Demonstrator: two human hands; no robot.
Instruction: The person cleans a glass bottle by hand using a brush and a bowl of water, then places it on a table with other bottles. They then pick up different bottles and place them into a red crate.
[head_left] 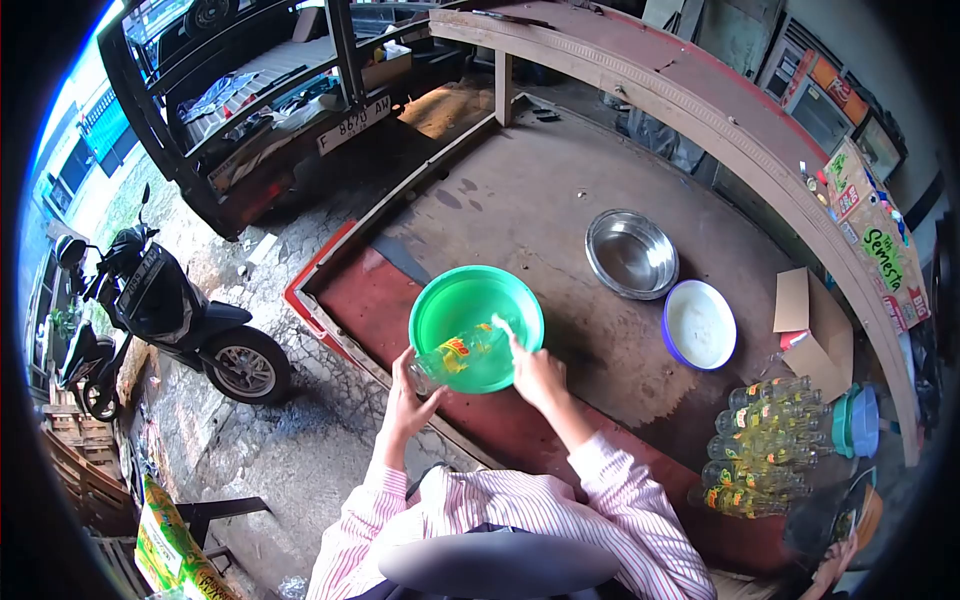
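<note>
A clear glass bottle with a yellow and red printed label lies tilted over a green plastic basin. My left hand is wrapped round the bottle's lower end, at the basin's near left rim. At the right side of the basin, my right hand is closed, its fingertips close to the bottle's other end. A small white thing shows by those fingertips; I cannot make out whether it is foam or a cloth. What sits between the right fingers is hidden.
On the brown tabletop stand a steel basin and a purple-rimmed basin of whitish liquid. Several similar bottles lie at right, near an open cardboard box. A motorbike and a truck bed are left.
</note>
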